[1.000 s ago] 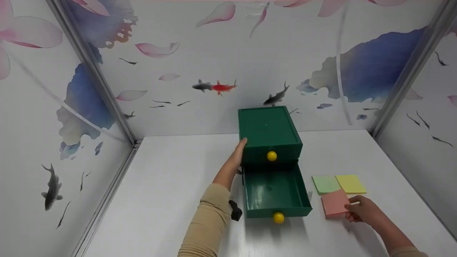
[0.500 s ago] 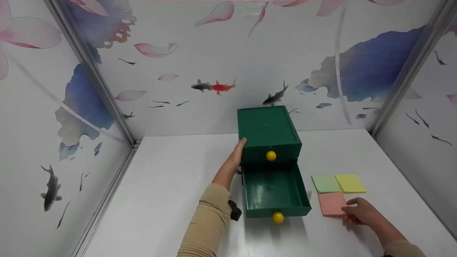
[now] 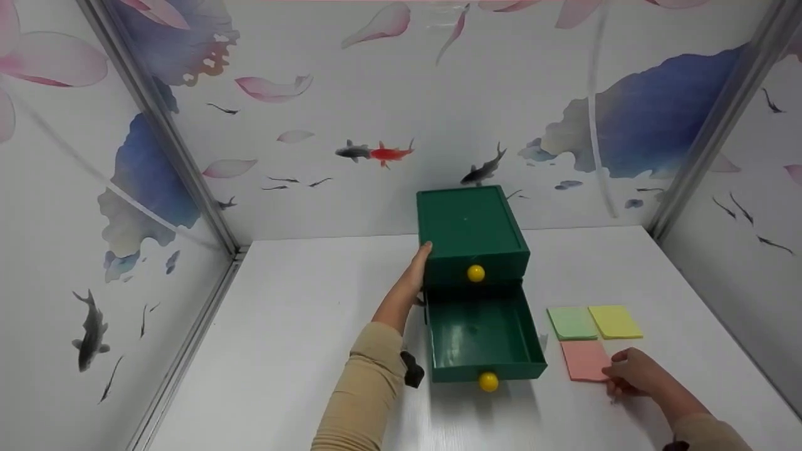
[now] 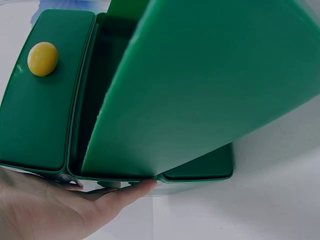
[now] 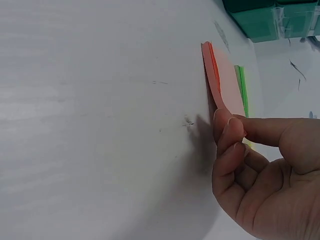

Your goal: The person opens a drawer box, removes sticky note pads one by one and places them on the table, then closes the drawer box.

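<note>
A green two-drawer box (image 3: 470,222) stands at the back of the white table, its lower drawer (image 3: 457,374) pulled out and bare inside. Against the box's left side lies my left hand (image 3: 413,275), thumb near the top edge; in the left wrist view its fingers (image 4: 127,194) run straight along the side. My right hand (image 3: 639,376) pinches the lower right corner of a pink sticky note pad (image 3: 583,360) between thumb and fingertips. Just beyond that pad lie a green sticky note pad (image 3: 572,322) and a yellow one (image 3: 615,321), side by side.
Yellow ball knobs mark the upper drawer (image 3: 476,273) and lower drawer front. White panels printed with fish and petals enclose the table (image 3: 301,326) at the back and both sides. The pads lie right of the pulled-out drawer.
The pink pad, tilted and overlapping the green pad earlier, has come down with my right hand to lie just in front of it. My left hand and the box have stayed put.
</note>
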{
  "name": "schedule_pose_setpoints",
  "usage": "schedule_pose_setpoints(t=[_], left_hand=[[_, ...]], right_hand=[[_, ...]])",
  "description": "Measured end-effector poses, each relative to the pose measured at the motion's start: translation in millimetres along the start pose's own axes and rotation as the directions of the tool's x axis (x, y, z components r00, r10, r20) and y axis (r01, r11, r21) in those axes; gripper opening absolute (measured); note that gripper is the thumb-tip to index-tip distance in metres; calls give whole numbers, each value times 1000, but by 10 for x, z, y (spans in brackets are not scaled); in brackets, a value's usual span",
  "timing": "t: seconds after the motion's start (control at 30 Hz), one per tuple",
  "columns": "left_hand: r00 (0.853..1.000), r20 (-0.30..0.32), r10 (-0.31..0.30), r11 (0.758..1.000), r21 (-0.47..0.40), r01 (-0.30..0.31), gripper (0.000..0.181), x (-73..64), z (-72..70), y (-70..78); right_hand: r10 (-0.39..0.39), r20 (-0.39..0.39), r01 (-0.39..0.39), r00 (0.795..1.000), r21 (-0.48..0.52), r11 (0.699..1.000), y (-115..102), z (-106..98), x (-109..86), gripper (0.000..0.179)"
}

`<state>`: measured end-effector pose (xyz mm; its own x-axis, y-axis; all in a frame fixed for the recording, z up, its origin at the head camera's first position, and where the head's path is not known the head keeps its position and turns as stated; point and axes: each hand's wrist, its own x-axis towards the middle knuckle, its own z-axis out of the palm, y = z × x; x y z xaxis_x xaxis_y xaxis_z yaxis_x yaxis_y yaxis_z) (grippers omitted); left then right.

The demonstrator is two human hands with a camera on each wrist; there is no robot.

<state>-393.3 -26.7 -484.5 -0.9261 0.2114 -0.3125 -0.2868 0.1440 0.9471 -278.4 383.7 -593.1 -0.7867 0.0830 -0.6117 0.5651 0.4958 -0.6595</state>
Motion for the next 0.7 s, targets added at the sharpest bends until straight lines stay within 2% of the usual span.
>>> schedule_pose_setpoints(t=[0.27, 0.53, 0.7], left_hand=[[1000, -7, -1, 1000, -7, 1, 91, -3, 1, 7], [1000, 10, -2, 1000, 3, 2, 92, -4, -7, 7], [1000, 18, -11, 1000, -9, 11, 91, 2, -8, -5]], right_hand=[[18, 9, -18, 1000, -5, 1000, 7, -12, 27, 45], [-28, 39, 27, 999, 15, 1000, 30, -51, 38, 44], [-25, 47, 24, 999, 24, 999, 54, -60, 60, 44]])
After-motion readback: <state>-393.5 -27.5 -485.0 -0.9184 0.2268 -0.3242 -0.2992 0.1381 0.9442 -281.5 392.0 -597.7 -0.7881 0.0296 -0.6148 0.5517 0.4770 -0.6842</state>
